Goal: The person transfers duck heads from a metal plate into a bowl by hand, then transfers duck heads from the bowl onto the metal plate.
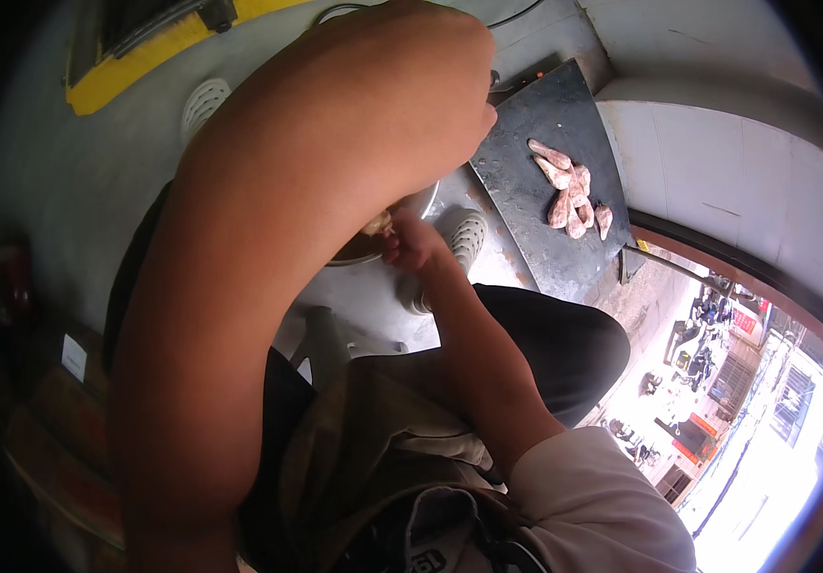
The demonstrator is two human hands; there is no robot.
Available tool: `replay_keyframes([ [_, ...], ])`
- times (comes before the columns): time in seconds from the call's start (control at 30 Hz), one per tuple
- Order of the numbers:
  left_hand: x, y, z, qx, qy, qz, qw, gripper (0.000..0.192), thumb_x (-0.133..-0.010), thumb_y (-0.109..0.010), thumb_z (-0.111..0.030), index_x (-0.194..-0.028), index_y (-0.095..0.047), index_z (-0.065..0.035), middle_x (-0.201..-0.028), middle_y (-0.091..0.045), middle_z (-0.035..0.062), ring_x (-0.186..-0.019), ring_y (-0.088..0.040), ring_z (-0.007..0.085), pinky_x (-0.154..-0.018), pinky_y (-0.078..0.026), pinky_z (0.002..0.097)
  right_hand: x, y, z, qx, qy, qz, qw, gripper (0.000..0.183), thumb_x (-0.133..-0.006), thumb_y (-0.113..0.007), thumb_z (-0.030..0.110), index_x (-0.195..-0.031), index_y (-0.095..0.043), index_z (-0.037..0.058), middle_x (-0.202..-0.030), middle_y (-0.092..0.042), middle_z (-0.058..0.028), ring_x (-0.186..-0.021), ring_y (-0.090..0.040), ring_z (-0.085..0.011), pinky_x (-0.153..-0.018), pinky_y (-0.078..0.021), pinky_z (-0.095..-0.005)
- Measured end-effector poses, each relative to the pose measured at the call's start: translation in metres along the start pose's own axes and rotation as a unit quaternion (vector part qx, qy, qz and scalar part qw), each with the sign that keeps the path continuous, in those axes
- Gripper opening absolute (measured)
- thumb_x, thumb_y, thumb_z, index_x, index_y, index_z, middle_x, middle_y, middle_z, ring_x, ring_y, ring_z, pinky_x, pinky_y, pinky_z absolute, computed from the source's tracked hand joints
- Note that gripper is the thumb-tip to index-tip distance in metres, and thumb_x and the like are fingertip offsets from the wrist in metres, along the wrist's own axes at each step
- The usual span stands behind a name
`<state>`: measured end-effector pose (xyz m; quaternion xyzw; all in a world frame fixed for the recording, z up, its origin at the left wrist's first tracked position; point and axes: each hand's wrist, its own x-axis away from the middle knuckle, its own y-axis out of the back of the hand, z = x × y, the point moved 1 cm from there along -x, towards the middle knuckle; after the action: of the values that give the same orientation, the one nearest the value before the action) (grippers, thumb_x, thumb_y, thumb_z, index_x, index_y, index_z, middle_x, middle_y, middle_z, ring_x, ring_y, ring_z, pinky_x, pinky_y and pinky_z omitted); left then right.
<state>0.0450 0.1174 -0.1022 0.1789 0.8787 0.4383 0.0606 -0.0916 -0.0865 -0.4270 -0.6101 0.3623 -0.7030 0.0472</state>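
Observation:
My right hand (411, 240) grips a pale, wet-looking piece of meat (377, 223) over a metal basin (431, 202). The basin is mostly hidden under my left forearm, and brown contents show inside it. My left arm stretches across the view close to the camera. At its far end my left hand (482, 107) reaches the near-left edge of a dark board (526, 193); only a bit of its fingers shows, and what it holds is hidden. Several whitish-pink, powder-coated pieces that look like chicken drumsticks (575, 197) lie on the board, mostly in one cluster.
White perforated clogs (469, 240) flank the basin on the grey floor. A grey plastic stool (329, 333) stands below it. A yellow-framed object (118, 82) is at upper left. White panelling (726, 157) borders the board. Beyond a doorway at right lies a bright street with motorbikes (691, 351).

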Motion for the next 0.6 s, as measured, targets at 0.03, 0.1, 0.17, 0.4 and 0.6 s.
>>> replay_keyframes([
  [0.03, 0.000, -0.001, 0.002, -0.001, 0.002, -0.003, 1.000, 0.041, -0.088, -0.064, -0.030, -0.115, -0.063, 0.0012, -0.111, -0.065, 0.0188, -0.104, -0.062, 0.0335, -0.091, -0.048, 0.0390, 0.027, -0.016, -0.003, 0.017, 0.014, -0.072, 0.997, 0.010, -0.081, -0.059, 0.017, -0.083, -0.056, 0.0081, -0.063, -0.047, 0.0013, -0.047, -0.040, -0.0067, -0.043, -0.0320, -0.0220],
  [0.1, -0.006, -0.003, -0.004, -0.011, -0.032, -0.017, 0.999, 0.042, -0.088, -0.064, -0.031, -0.116, -0.063, 0.0007, -0.113, -0.065, 0.0186, -0.106, -0.062, 0.0331, -0.092, -0.048, 0.0392, 0.070, 0.007, 0.005, -0.010, 0.051, -0.066, 0.997, 0.010, -0.080, -0.059, 0.016, -0.084, -0.056, 0.0077, -0.064, -0.048, 0.0010, -0.048, -0.041, -0.0073, -0.043, -0.0332, -0.0222],
  [0.17, -0.011, 0.002, -0.014, 0.014, -0.005, 0.014, 1.000, 0.043, -0.088, -0.064, -0.031, -0.117, -0.063, 0.0004, -0.113, -0.065, 0.0184, -0.107, -0.061, 0.0328, -0.092, -0.048, 0.0391, 0.101, 0.031, 0.021, -0.068, 0.100, -0.056, 0.991, 0.010, -0.078, -0.057, 0.015, -0.084, -0.058, 0.0068, -0.065, -0.050, 0.0006, -0.049, -0.042, -0.0081, -0.044, -0.0345, -0.0222],
  [0.4, -0.003, -0.005, -0.010, -0.005, -0.030, -0.027, 0.999, 0.045, -0.087, -0.066, -0.033, -0.117, -0.062, 0.0005, -0.109, -0.066, 0.0186, -0.101, -0.064, 0.0321, -0.088, -0.050, 0.0387, 0.142, 0.088, 0.115, -0.148, 0.260, -0.120, 0.947, 0.013, -0.081, -0.051, 0.016, -0.080, -0.054, 0.0033, -0.066, -0.048, -0.0021, -0.053, -0.044, -0.0137, -0.050, -0.0381, -0.0247],
  [0.6, -0.015, -0.003, -0.010, 0.039, 0.018, 0.044, 0.998, 0.043, -0.087, -0.068, -0.031, -0.115, -0.062, 0.0011, -0.105, -0.066, 0.0208, -0.093, -0.067, 0.0320, -0.081, -0.052, 0.0387, 0.157, 0.117, 0.168, -0.187, 0.307, -0.118, 0.926, 0.010, -0.080, -0.047, 0.006, -0.088, -0.049, -0.0001, -0.071, -0.048, -0.0049, -0.055, -0.044, -0.0133, -0.051, -0.0394, -0.0263],
])
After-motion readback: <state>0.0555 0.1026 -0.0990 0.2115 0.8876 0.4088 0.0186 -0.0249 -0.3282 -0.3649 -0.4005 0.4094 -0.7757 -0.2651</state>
